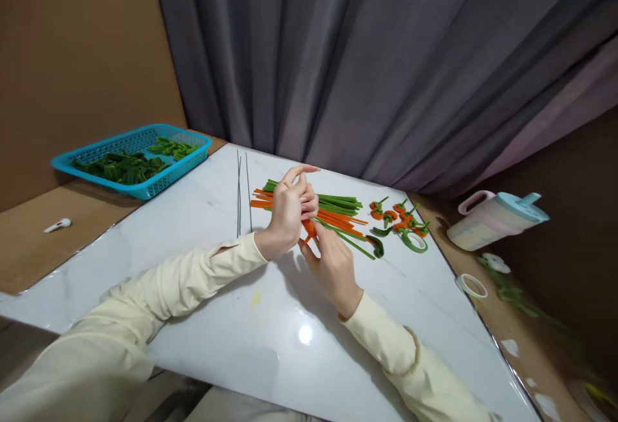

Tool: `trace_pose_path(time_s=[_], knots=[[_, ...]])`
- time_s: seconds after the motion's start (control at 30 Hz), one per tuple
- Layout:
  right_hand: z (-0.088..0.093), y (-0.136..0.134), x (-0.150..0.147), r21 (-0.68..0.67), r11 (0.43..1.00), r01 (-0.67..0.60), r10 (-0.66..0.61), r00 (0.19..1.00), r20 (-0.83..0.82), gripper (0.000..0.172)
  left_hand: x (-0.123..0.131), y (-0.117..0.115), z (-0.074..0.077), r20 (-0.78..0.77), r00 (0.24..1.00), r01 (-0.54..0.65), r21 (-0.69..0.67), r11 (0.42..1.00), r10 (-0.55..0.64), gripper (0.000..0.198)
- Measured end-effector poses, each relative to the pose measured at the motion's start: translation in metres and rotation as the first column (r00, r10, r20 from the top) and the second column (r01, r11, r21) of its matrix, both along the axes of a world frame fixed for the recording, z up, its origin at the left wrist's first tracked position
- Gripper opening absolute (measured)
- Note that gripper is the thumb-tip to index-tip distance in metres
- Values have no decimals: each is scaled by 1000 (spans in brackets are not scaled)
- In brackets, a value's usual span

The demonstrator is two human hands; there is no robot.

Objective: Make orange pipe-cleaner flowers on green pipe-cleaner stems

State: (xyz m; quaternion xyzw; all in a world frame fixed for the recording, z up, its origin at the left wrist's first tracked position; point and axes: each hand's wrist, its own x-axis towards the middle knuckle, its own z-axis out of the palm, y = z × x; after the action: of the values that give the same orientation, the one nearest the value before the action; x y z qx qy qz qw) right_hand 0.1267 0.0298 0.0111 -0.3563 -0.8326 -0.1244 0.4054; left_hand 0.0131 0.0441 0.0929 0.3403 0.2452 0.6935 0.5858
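- Pinched shut, both of them, over the white table [168, 216], just in front of the pile of green and orange stems [340, 203]: my left hand [288, 213] and right hand [334, 269] share one short orange stem [309, 228]. Tips?
- Looks like coiling, I'd guess. Keep fingertips [309, 206] close together so the turns come out tight.

Tabletop: white marble-patterned slab [217, 216], smooth, glossy (lamp glare shows).
Held wire: orange chenille wire [309, 228], fuzzy, matt.
Basket: blue latticed plastic basket [159, 184], faintly shiny.
Curtain: grey pleated cloth curtain [386, 55], matt.
Sleeves: cream cloth sleeves [183, 280], soft.
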Motion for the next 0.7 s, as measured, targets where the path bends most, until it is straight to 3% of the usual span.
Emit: trace_pose_path(time_s=[0.13,0.23,0.33,0.43,0.5,0.57,0.6,0.63,0.7], knots=[[-4,-5,-2,-164,983,-87,71,992,-102,22,2,2,-6,-15,1000,-6,-5,1000,6,10],[0,-9,-3,-368,900,-232,130,951,-281,21,2,3,-8,-41,999,5,5,1000,-5,9],[8,-10,-3,-562,698,-444,99,837,-539,18,1,2,-8,-75,997,37,25,999,-35,10],[17,-8,-1,-618,464,-635,13,702,-712,19,-2,3,-6,-114,988,106,36,994,-101,12],[21,-5,1,-625,272,-732,-63,634,-770,20,-5,5,-4,-152,962,236,28,971,-229,13],[23,-1,5,-582,38,-812,-152,571,-807,23,-10,9,-3,-184,889,430,19,903,-420,15],[23,0,6,-556,-52,-830,-177,555,-813,24,-12,11,-3,-195,837,525,19,851,-511,15],[22,1,7,-535,-119,-836,-186,548,-816,26,-14,12,-2,-202,781,607,21,795,-591,16],[19,1,7,-526,-193,-828,-159,555,-816,30,-16,13,-3,-208,678,724,27,689,-705,18]])
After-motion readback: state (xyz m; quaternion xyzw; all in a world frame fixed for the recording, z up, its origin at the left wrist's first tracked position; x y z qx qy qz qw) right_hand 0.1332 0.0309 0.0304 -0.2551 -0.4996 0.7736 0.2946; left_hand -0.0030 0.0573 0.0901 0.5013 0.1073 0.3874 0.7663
